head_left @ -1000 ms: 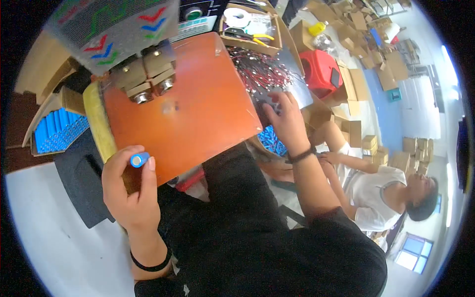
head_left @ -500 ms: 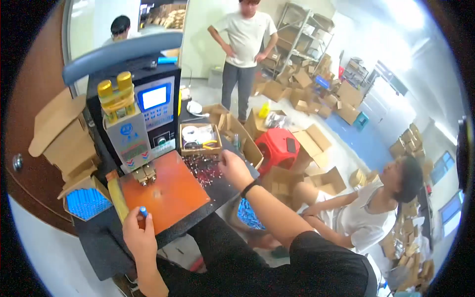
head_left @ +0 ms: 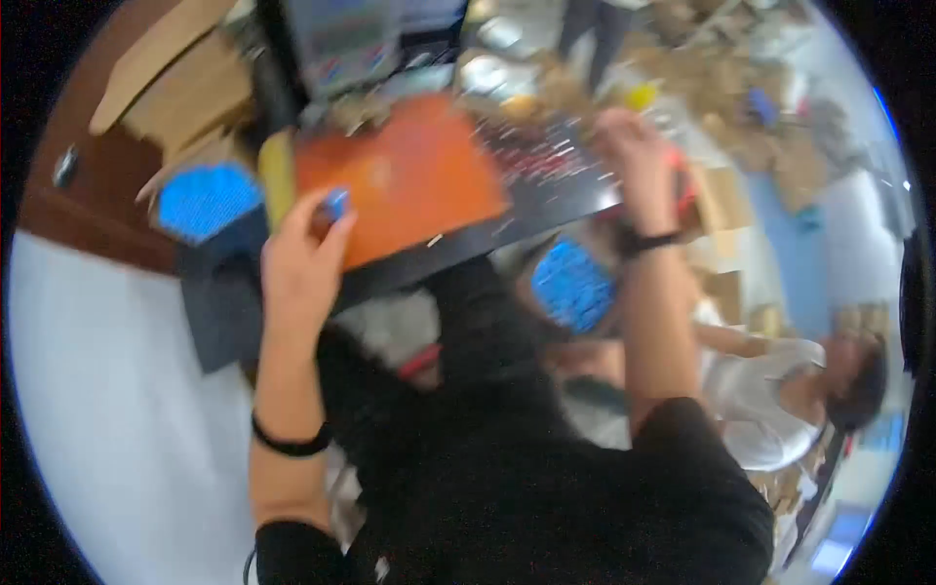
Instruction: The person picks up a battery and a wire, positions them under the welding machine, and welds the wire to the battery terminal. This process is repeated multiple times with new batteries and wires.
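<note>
My left hand (head_left: 300, 258) is closed on a small blue cylindrical battery cell (head_left: 337, 203), pinched between thumb and fingers at the near left part of an orange mat (head_left: 429, 175). My right hand (head_left: 634, 156) hovers by the right end of the black table, beside scattered small metal pieces (head_left: 536, 156). Its fingers are smeared by motion, so I cannot make out whether they hold anything. Behind the mat stands a grey and black machine (head_left: 351, 44) with metal parts low at its front, blurred.
A box of blue cells (head_left: 207, 200) stands left of the mat, and another container of blue cells (head_left: 573, 285) sits below the table's front edge. A yellow strip (head_left: 277, 180) borders the mat. A seated person in white (head_left: 756, 390) is at my right.
My view has tipped downward, so the machine's screen is out of sight. My right hand has moved right, away from the metal pieces. My left hand still holds the cell.
</note>
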A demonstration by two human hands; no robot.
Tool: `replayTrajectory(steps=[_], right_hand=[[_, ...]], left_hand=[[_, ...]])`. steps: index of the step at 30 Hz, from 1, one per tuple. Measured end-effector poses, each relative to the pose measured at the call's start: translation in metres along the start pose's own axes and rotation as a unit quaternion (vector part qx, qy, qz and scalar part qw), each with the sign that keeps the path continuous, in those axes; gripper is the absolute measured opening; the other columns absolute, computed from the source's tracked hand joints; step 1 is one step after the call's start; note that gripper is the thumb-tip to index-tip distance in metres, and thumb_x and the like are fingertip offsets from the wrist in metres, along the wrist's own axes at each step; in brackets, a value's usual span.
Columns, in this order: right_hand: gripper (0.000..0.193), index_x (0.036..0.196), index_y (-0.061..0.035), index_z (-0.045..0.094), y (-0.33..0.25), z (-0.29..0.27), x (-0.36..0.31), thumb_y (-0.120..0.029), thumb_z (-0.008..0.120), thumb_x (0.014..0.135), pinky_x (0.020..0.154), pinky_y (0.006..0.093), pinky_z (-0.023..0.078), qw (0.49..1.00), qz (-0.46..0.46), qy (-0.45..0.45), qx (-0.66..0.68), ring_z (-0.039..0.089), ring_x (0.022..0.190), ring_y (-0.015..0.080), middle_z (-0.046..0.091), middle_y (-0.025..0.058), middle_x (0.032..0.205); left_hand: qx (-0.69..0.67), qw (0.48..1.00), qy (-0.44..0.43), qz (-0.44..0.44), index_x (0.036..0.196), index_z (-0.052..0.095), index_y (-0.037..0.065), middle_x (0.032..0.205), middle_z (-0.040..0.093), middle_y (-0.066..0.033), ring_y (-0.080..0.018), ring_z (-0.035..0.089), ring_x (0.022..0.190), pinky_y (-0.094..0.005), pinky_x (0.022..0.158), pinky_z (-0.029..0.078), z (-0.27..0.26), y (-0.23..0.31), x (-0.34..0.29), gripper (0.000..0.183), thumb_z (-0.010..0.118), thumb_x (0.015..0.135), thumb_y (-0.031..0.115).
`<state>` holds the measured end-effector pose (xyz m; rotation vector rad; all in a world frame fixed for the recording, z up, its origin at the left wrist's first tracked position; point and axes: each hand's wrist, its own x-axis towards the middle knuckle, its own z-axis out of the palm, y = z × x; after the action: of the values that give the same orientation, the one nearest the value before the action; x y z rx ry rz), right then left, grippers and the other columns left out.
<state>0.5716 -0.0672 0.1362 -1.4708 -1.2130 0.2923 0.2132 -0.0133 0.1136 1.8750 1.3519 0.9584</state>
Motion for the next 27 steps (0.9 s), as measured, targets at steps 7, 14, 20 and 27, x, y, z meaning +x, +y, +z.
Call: replayTrajectory(steps=[7,14,20,27], right_hand=[[0.009,0.096,0.0009,0.060,0.006,0.093,-0.063,0.003,0.057,0.087,0.073,0.0273,0.049,0.948,0.053,-0.060,0.307,0.060,0.079,0.0142,0.063,0.0073,0.090],[0.011,0.097,0.0006,0.059,0.013,0.130,-0.054,0.006,0.057,0.087,0.077,0.0268,0.048,0.935,0.040,-0.074,0.343,0.060,0.083,0.0131,0.063,0.0085,0.097],[0.010,0.098,0.0010,0.058,0.005,0.139,-0.047,0.005,0.054,0.089,0.076,0.0259,0.047,0.951,0.080,-0.055,0.293,0.059,0.083,0.0138,0.062,0.0087,0.096],[0.010,0.096,0.0033,0.061,0.004,0.142,-0.047,0.004,0.058,0.087,0.075,0.0244,0.048,0.958,0.097,-0.038,0.267,0.060,0.080,0.0118,0.064,0.0063,0.087]], left_hand=[[0.026,0.998,-0.030,0.043,0.110,0.063,0.000,0.091,0.066,-0.0057,-0.0126,0.061,0.081,-0.0270,0.075,0.049,0.018,-0.021,0.021,0.031,0.072,0.082,0.009],[0.005,0.999,-0.035,0.006,0.110,0.063,-0.001,0.085,0.064,-0.0040,-0.0097,0.058,0.076,-0.0242,0.071,0.046,0.025,-0.025,0.038,0.030,0.072,0.083,0.010],[-0.026,0.999,-0.044,-0.008,0.109,0.063,-0.001,0.083,0.064,-0.0033,-0.0082,0.056,0.074,-0.0236,0.070,0.046,0.029,-0.024,0.046,0.029,0.072,0.083,0.010],[0.013,0.997,-0.063,-0.036,0.106,0.064,-0.001,0.083,0.066,-0.0050,-0.0093,0.057,0.075,-0.0252,0.072,0.046,0.025,-0.016,0.051,0.029,0.072,0.083,0.014]])
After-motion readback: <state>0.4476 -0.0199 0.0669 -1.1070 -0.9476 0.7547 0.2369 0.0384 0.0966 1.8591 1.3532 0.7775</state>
